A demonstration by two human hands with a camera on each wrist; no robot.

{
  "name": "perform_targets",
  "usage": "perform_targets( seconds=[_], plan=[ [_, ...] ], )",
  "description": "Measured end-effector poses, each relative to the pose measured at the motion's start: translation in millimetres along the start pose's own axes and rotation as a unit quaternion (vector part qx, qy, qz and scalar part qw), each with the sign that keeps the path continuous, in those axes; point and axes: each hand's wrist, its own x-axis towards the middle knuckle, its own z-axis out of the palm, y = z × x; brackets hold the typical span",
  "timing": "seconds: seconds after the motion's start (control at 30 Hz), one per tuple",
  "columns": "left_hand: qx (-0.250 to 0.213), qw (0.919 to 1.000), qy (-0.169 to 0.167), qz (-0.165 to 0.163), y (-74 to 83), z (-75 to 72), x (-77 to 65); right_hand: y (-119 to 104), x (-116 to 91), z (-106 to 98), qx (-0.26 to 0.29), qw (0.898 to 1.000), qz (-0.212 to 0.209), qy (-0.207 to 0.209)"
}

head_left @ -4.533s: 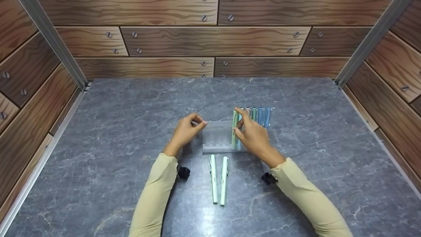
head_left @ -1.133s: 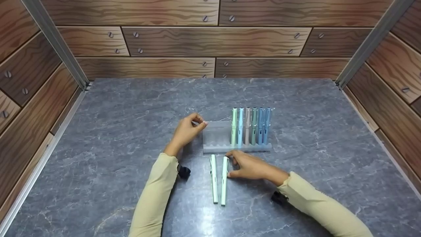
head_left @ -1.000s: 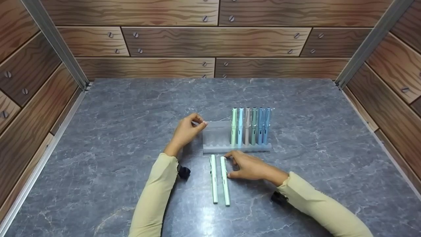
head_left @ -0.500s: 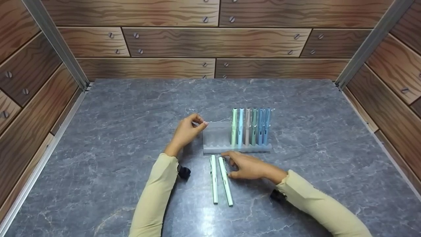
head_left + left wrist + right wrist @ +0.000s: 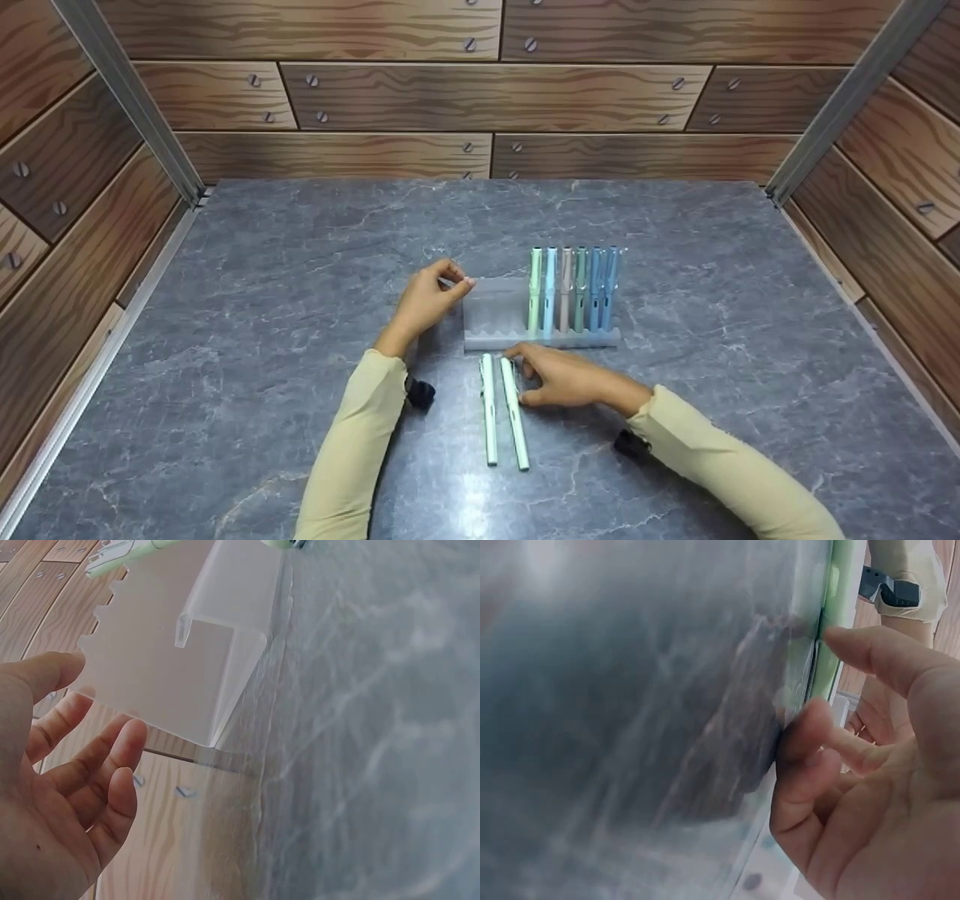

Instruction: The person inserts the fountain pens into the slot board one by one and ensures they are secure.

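In the head view, a frosted clear pen stand (image 5: 495, 307) holds several upright pens in its right part. My left hand (image 5: 429, 301) pinches its upper left corner; the left wrist view shows the thumb (image 5: 64, 669) in front of the panel and a finger behind. Two pale green pens lie on the table before the stand. My right hand (image 5: 566, 375) is at the cap end of the right pen (image 5: 515, 420), index finger curled over the tip and thumb against its side. The left pen (image 5: 489, 412) lies untouched beside it.
Upright in the stand are a light green pen (image 5: 535, 289), a light blue pen (image 5: 550, 289), a greyish-pink one, a dark green one and blue ones. The grey marbled table (image 5: 300, 240) is bordered by wood-patterned walls (image 5: 375, 94).
My right hand has come down from the light green pen in the stand to the right lying pen. That pen has turned, its cap end swinging left. The left hand stays put.
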Motion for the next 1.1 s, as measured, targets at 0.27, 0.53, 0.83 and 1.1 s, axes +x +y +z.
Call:
perform_targets(
  seconds=[0.27, 0.53, 0.83, 1.1],
  plan=[
    [0.001, 1.0000, 0.001, 0.001, -0.2, 0.0, -0.2, -0.2, -2.8, -0.7, 0.015, 1.000, -0.011, 0.023],
    [0.000, 1.0000, 0.003, 0.002, -1.2, 0.0, 0.7, 1.9, -6.3, -2.1, 0.186, 0.982, -0.008, 0.021],
    [-0.002, 1.0000, 0.004, 0.000, -1.5, 1.0, 1.2, 6.1, -6.1, -2.5, 0.306, 0.951, -0.009, 0.029],
    [-0.004, 1.0000, 0.001, 0.005, -1.4, -0.1, 1.0, 7.9, -10.8, -9.4, 0.290, 0.956, -0.006, 0.037]
  ],
)
